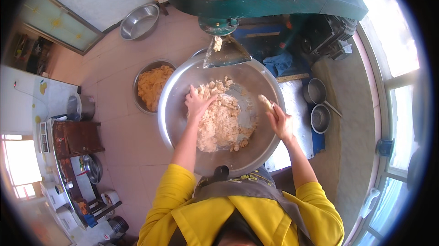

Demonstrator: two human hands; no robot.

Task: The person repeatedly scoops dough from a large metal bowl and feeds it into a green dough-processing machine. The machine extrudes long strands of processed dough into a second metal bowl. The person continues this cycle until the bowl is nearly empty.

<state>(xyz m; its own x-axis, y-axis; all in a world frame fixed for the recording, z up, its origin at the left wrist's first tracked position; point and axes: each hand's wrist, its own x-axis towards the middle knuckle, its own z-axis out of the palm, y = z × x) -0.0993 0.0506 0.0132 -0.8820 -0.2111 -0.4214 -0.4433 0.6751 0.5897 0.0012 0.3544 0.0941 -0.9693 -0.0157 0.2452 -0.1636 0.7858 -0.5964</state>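
Note:
Crumbly, pale dough (pixel 219 122) lies in a large steel basin (pixel 185 158) before me, heaped mostly on the left side. My left hand (pixel 199 103) rests on the heap's upper left with its fingers spread, and some fingertips are sunk in the crumbs. Over the basin's right side, my right hand (pixel 282 122) grips a short, elongated dough-coloured piece (pixel 265 102). I cannot tell whether it is plain dough or a tool coated with it. Above the basin's far rim is the metal chute (pixel 228 53) of a green machine (pixel 260 2), with a dough lump (pixel 217 44) at its outlet.
Left of the basin, a steel bowl (pixel 136 100) holds orange-yellow strips (pixel 154 86). An empty steel basin (pixel 140 23) leans farther back. On the right are two steel ladles or pans (pixel 315 91) and a blue cloth (pixel 278 63). A brown cabinet (pixel 80 138) stands far left.

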